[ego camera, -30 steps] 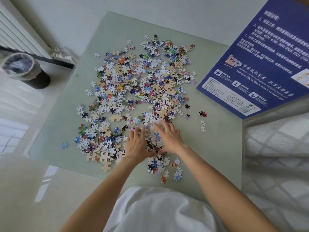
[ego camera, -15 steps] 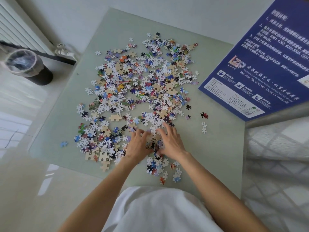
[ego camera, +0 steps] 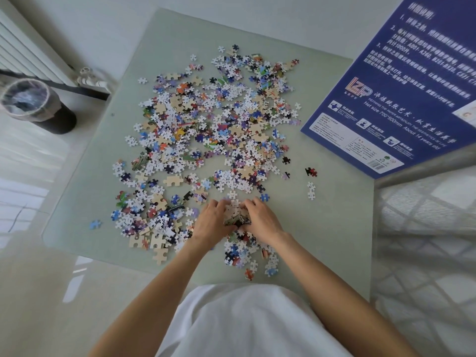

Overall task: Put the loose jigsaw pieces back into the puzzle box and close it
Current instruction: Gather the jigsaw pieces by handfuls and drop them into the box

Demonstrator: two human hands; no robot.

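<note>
Jigsaw pieces [ego camera: 206,130] sprawl beside the blue "LZP" puzzle box [ego camera: 401,94]; left hand [ego camera: 212,224] and right hand [ego camera: 261,220] have closed in, cupping a clump [ego camera: 235,215] together.

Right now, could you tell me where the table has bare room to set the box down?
The table is bare along its right side, between the hands and the blue box, save a few stray pieces. A narrower bare strip runs down the left edge. The middle is crowded with jigsaw pieces.
</note>
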